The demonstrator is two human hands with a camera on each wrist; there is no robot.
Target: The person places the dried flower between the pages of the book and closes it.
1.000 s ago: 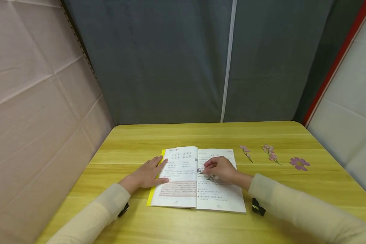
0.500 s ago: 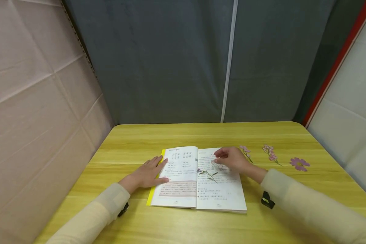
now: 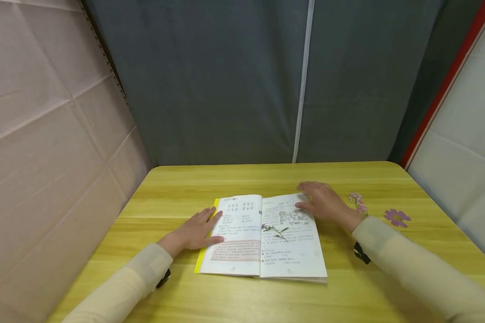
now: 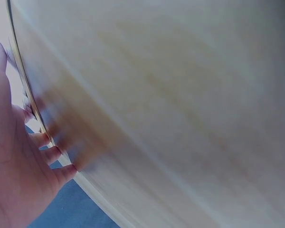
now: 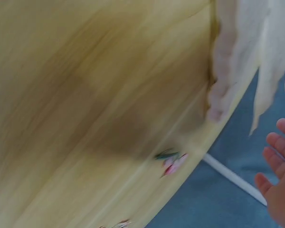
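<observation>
An open book (image 3: 238, 264) with a yellow cover edge lies on the table. On its right page, close to the spine, rests a pressed purple flower sprig (image 3: 280, 234) with green leaves. My left hand (image 3: 193, 231) lies spread on the left page's outer edge. Over the upper right corner of the book is my right hand (image 3: 323, 202), its fingers extended and holding nothing. In the right wrist view a small pink flower sprig (image 5: 175, 165) lies on the wood near that hand (image 5: 282, 194); the head view hides it behind the hand.
Right of the book lie a pink blossom sprig (image 3: 359, 204), partly covered by my right wrist, and a flat purple flower (image 3: 397, 217). The wooden table (image 3: 226, 179) meets a dark grey curtain (image 3: 226, 89) at the back, with pale cloth walls (image 3: 44, 134) at the sides.
My right hand has left the purple sprig, which now lies on the page, and moved up and right past the book's corner, covering the small pink sprig. My left hand stays put.
</observation>
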